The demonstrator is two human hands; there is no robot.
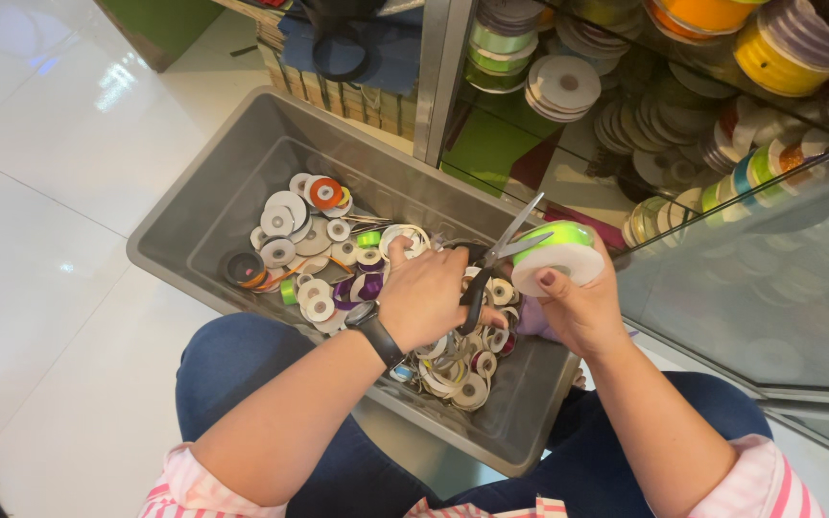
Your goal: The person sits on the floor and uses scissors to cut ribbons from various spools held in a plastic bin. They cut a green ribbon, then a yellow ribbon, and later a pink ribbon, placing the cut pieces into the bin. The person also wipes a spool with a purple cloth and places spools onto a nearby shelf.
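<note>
Pink-and-white striped sleeves (pixel 180 480) and blue-jeaned knees (pixel 242 364) fill the near edge, with a grey plastic bin (pixel 203 206) resting on the lap and reaching away to the far left over a white tiled floor (pixel 40 192). Both forearms stretch out over the bin's near right end. The left hand (pixel 429 293), a black watch (pixel 373 326) on its wrist, is closed through the black handles of a pair of scissors (pixel 496 254); the blades are parted and point to the far right, their tips just beside the roll. The right hand (pixel 573 307) is wrapped around a roll of lime-green ribbon (pixel 556 254) on a white spool, thumb pressed on the spool's face, held above the bin's right edge. Inside the bin lies a heap of mostly emptied ribbon spools (pixel 309 259), white discs with a few orange, purple and green ones. Beyond the bin, to the far right, a glass display case (pixel 722 288) holds many stacked ribbon rolls (pixel 563 86) in mixed colours.
</note>
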